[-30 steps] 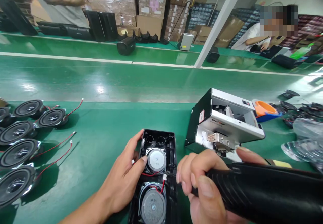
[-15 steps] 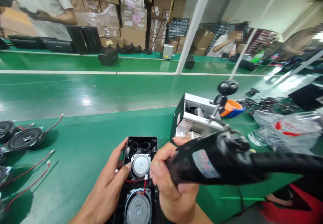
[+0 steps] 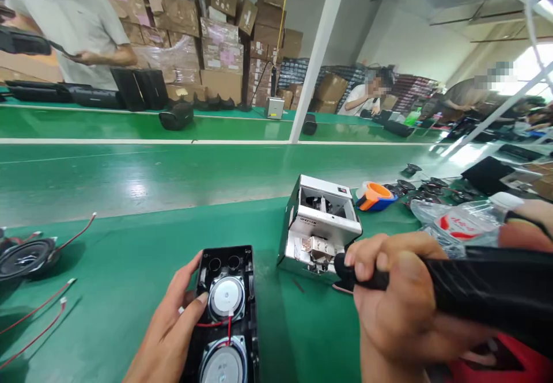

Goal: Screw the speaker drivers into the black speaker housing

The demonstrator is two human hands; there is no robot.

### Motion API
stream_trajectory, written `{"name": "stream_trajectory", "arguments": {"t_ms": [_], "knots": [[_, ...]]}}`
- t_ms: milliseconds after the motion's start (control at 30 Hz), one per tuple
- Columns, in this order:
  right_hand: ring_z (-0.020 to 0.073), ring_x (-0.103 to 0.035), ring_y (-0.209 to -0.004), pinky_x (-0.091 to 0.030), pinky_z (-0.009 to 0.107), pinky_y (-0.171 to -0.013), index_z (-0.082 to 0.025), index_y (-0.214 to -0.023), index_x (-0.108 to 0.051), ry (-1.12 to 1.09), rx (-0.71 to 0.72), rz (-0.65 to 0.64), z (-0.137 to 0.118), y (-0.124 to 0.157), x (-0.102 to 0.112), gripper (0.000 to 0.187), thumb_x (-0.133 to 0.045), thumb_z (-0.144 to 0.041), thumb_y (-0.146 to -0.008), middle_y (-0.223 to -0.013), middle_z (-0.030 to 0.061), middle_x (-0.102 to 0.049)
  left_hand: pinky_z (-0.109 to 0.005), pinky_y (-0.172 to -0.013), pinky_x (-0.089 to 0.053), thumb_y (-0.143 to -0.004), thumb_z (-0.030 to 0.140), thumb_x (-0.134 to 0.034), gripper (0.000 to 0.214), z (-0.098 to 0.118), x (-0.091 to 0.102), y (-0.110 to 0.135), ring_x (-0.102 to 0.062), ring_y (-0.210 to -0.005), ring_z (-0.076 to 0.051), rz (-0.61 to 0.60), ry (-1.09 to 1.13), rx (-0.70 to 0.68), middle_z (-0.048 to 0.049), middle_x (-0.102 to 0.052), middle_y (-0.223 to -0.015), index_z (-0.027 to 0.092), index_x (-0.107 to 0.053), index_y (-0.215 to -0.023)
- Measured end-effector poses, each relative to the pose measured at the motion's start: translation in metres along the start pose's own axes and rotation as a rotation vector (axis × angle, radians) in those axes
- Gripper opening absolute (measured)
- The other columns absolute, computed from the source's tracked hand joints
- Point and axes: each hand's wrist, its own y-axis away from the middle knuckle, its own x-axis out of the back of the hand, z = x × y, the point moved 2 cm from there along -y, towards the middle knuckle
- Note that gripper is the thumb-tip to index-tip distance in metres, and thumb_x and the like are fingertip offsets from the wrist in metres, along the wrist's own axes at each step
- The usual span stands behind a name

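My left hand (image 3: 173, 314) grips the left side of a black speaker cabinet (image 3: 250, 314), its thumb over the rim. Two round speaker drivers lie in the cabinet, a smaller upper one (image 3: 226, 296) and a larger lower one (image 3: 222, 366), with red wires and a white plug. In my right hand (image 3: 401, 302) is a black electric screwdriver (image 3: 484, 291), held almost level and pointing left. Its front end is at the lower front of a white screw feeder (image 3: 328, 222); whether the tip touches a screw I cannot tell.
Loose speaker drivers (image 3: 26, 256) with red wires lie at the left. Beyond the feeder are an orange and blue tape roll (image 3: 375, 196), more drivers (image 3: 432, 187) and a plastic bottle (image 3: 458, 222). People work across the green bench (image 3: 129, 170), with stacked cartons (image 3: 222, 55) behind.
My right hand has carried the electric screwdriver from above the speaker cabinet rightwards to the screw feeder. The left hand still grips the cabinet. The view has shifted slightly.
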Motion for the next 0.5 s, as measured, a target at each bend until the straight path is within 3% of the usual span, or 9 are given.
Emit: {"name": "stream_trajectory", "arguments": {"t_ms": [33, 100, 167, 233, 367, 433, 467, 500], "knots": [[0.0147, -0.051, -0.051, -0.051, 0.033, -0.054, -0.022, -0.108, -0.063, 0.022, 0.029, 0.001, 0.006, -0.003, 0.002, 0.014, -0.072, -0.016, -0.099, -0.070, -0.0071, -0.055, -0.059, -0.136, -0.025, -0.111, 0.061, -0.055, 0.060, 0.000, 0.001, -0.001, -0.042, -0.155, -0.036, 0.010, 0.005, 0.002, -0.0014, -0.045, -0.169, 0.035, -0.044, -0.164], [0.0160, -0.054, -0.053, -0.053, 0.034, -0.058, -0.025, -0.142, -0.050, 0.031, 0.048, -0.035, 0.016, -0.004, 0.003, 0.049, -0.070, -0.009, -0.100, -0.074, -0.0090, -0.060, -0.056, -0.132, -0.035, -0.111, 0.062, -0.055, 0.063, -0.002, 0.003, -0.002, -0.045, -0.152, -0.037, 0.027, 0.018, 0.023, -0.0032, -0.045, -0.169, 0.034, -0.041, -0.165], [0.0158, -0.055, -0.055, -0.054, 0.034, -0.061, -0.026, -0.152, -0.043, 0.038, 0.033, -0.076, 0.020, -0.001, 0.000, 0.060, -0.069, -0.007, -0.102, -0.076, -0.0089, -0.062, -0.049, -0.123, -0.047, -0.110, 0.062, -0.055, 0.064, -0.003, 0.005, -0.004, -0.047, -0.151, -0.037, 0.029, 0.019, 0.043, -0.0032, -0.047, -0.168, 0.034, -0.040, -0.165], [0.0153, -0.056, -0.054, -0.054, 0.032, -0.059, -0.027, -0.151, -0.049, 0.032, -0.031, -0.102, 0.017, 0.002, -0.005, 0.057, -0.071, -0.009, -0.102, -0.075, -0.0081, -0.061, -0.048, -0.116, -0.053, -0.110, 0.062, -0.055, 0.065, -0.003, 0.006, -0.004, -0.051, -0.147, -0.038, 0.014, 0.023, 0.058, -0.0038, -0.049, -0.166, 0.034, -0.038, -0.166], [0.0146, -0.050, -0.045, -0.050, 0.028, -0.044, -0.032, -0.149, -0.056, -0.088, -0.333, -0.121, 0.002, 0.011, -0.004, 0.059, -0.072, -0.007, -0.099, -0.068, -0.0084, -0.056, -0.055, -0.118, -0.049, -0.110, 0.057, -0.053, 0.064, 0.001, 0.004, -0.002, -0.059, -0.138, -0.039, -0.003, 0.068, 0.084, -0.0076, -0.052, -0.163, 0.033, -0.035, -0.167], [0.0140, -0.046, -0.040, -0.049, 0.027, -0.040, -0.035, -0.134, -0.064, -0.215, -0.403, -0.160, -0.002, 0.015, 0.008, 0.044, -0.071, -0.008, -0.101, -0.065, -0.0079, -0.054, -0.052, -0.112, -0.054, -0.110, 0.053, -0.052, 0.063, 0.003, 0.001, -0.001, -0.060, -0.136, -0.039, -0.012, 0.088, 0.076, -0.0085, -0.054, -0.161, 0.031, -0.035, -0.166], [0.0148, -0.045, -0.037, -0.049, 0.030, -0.039, -0.034, -0.118, -0.069, -0.286, -0.437, -0.242, -0.001, 0.017, 0.015, 0.025, -0.071, -0.013, -0.104, -0.063, -0.0065, -0.053, -0.050, -0.108, -0.056, -0.110, 0.051, -0.052, 0.062, 0.003, 0.000, -0.001, -0.061, -0.135, -0.038, -0.016, 0.091, 0.065, -0.0086, -0.054, -0.161, 0.030, -0.035, -0.166], [0.0139, -0.039, -0.031, -0.044, 0.029, -0.033, -0.030, -0.095, -0.070, -0.387, -0.382, -0.380, 0.000, 0.017, 0.020, 0.014, -0.071, -0.024, -0.108, -0.054, -0.0070, -0.046, -0.048, -0.105, -0.058, -0.109, 0.050, -0.052, 0.062, 0.003, 0.000, -0.001, -0.063, -0.132, -0.037, -0.014, 0.091, 0.056, -0.0083, -0.054, -0.160, 0.030, -0.036, -0.165]]}}
